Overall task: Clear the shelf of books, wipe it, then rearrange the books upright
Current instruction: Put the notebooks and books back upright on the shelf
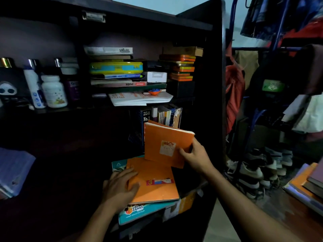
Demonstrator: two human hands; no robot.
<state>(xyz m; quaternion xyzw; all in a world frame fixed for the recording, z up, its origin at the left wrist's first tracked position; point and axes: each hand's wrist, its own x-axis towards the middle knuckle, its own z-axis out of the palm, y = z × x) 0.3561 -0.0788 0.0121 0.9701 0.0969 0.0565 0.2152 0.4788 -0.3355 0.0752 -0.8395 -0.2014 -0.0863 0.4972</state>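
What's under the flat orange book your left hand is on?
The left hand presses the flat orange book. Under it lies a teal book marked edu GAMES, with a corner showing at the back too. Anything lower in the pile is covered.

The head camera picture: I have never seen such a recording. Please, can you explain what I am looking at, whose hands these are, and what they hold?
There is no machine here. A person wears a camera on the head, so you look forward and down at that person's own two bare hands, in front of a dark wooden bookshelf.

The right hand grips a small orange paper-covered notebook by its edge and holds it tilted in the air. The left hand lies flat on a larger orange notebook, which tops a flat pile over a teal "edu games" book.

Behind them, a row of upright books stands on the shelf. Above it lie flat stacks of books and boxes, and to the left stands a white plastic bottle.
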